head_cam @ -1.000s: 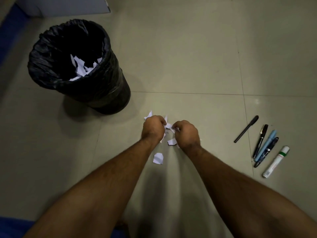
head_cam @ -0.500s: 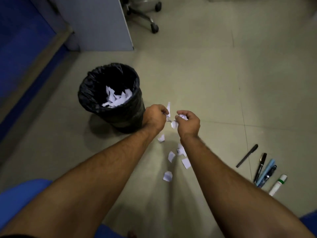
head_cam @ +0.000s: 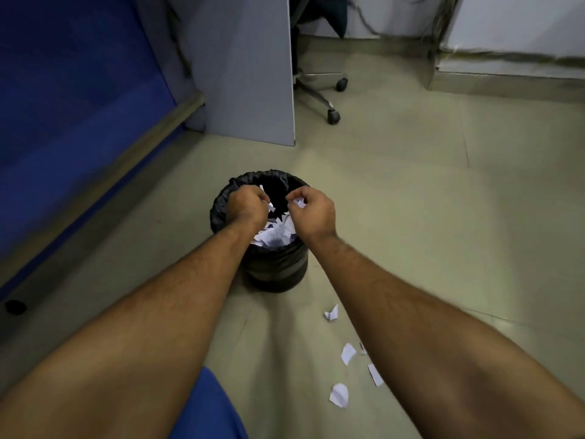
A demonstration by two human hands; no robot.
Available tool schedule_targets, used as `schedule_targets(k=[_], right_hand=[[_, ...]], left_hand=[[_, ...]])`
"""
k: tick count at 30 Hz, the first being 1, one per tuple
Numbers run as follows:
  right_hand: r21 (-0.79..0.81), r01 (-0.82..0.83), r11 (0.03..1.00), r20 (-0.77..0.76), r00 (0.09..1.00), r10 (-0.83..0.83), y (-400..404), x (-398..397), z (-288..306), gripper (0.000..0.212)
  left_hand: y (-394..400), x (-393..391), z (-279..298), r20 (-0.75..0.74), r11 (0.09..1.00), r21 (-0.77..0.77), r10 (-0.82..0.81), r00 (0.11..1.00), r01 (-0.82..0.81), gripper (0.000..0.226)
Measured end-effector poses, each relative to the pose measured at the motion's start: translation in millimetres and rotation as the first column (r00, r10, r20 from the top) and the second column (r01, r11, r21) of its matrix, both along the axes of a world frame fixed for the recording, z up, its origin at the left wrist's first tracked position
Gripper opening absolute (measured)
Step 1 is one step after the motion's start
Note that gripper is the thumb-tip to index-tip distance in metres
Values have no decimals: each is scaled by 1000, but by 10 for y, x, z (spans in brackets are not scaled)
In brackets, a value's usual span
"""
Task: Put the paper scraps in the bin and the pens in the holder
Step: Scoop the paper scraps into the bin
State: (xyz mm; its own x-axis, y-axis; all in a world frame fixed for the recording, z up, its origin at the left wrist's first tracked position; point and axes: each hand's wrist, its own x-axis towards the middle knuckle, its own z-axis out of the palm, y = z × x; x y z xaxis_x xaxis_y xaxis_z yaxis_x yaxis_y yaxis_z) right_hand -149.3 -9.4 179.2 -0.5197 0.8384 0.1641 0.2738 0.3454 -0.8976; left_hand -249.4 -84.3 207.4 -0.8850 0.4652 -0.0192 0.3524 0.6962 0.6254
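The floor [head_cam: 411, 217] of pale tiles fills most of my view. At the left there is a blue wall [head_cam: 63, 106], and behind it a grey partition [head_cam: 247, 74] with the wheeled legs of an office chair [head_cam: 329, 99] beside it.

In the middle stands the bin [head_cam: 275, 267], lined with a black bag, and many white paper scraps [head_cam: 272, 236] already lie inside it. Both my hands are over its opening, near each other but not touching. My left hand [head_cam: 247, 207] is curled and pinches a scrap at the fingertips. My right hand [head_cam: 313, 213] is curled too and holds a small crumpled scrap [head_cam: 299, 202].

On the floor near my right forearm several loose scraps [head_cam: 348, 353] are scattered, between the bin and me. The pens and the holder are outside my view.
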Motion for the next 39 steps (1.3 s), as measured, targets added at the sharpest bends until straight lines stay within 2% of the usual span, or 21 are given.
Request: schedule_targets(k=[3, 5, 7, 9, 12, 14, 16, 18, 21, 24, 26, 31, 34, 36, 39], right_hand=[[82, -113, 990, 185, 978, 96, 28, -176, -20, 21], [102, -206, 973, 355, 922, 158, 27, -244, 0, 33], [85, -228, 970, 397, 901, 177, 22, -255, 33, 37], [56, -160, 986, 322, 937, 134, 5, -239, 65, 36], [-15, -43, 999, 190, 981, 45, 15, -193, 121, 33], [-85, -53, 995, 165, 984, 66, 37, -158, 178, 33], [-139, -102, 985, 161, 979, 124, 54, -145, 233, 39], [-212, -115, 970, 93, 986, 137, 66, -140, 251, 41], [-406, -108, 908, -98, 992, 74, 88, -116, 227, 37], [-566, -126, 814, -297, 953, -59, 112, -49, 248, 24], [-615, -143, 775, -363, 924, -118, 132, 2, 238, 23], [-580, -77, 811, -307, 943, -131, 93, 115, 119, 28], [-552, -37, 833, -289, 946, -149, 97, 227, 90, 24], [-543, -28, 839, -297, 941, -160, 110, 373, 106, 24], [-528, 76, 846, -229, 947, -227, 129, 790, 26, 23]], left_hand=[[-38, -45, -134, 82, 997, -46, -59, 995, 62, 33], [-68, -42, -164, 127, 995, -59, -75, 989, 83, 40], [-65, -50, -160, 106, 997, -54, -50, 993, 56, 45], [-49, -19, -112, 87, 999, -22, -21, 996, 23, 43], [19, 85, -36, 51, 994, -15, -110, 993, 111, 26], [66, 204, 40, 37, 989, -21, -145, 989, 146, 22], [87, 280, 106, 32, 994, -18, -104, 994, 104, 22], [81, 308, 161, 29, 998, -19, -61, 998, 62, 21], [52, 314, 185, 16, 999, -40, -36, 999, 37, 29], [59, 344, 158, 28, 999, -26, -43, 999, 44, 29], [68, 375, 155, 34, 998, -23, -56, 998, 57, 29], [104, 436, 131, 62, 995, 15, -97, 993, 96, 26], [155, 560, 152, 80, 988, 48, -151, 985, 148, 21], [200, 653, 196, 83, 979, 93, -188, 979, 180, 20], [288, 894, 182, 140, 964, 125, -253, 957, 236, 18]])
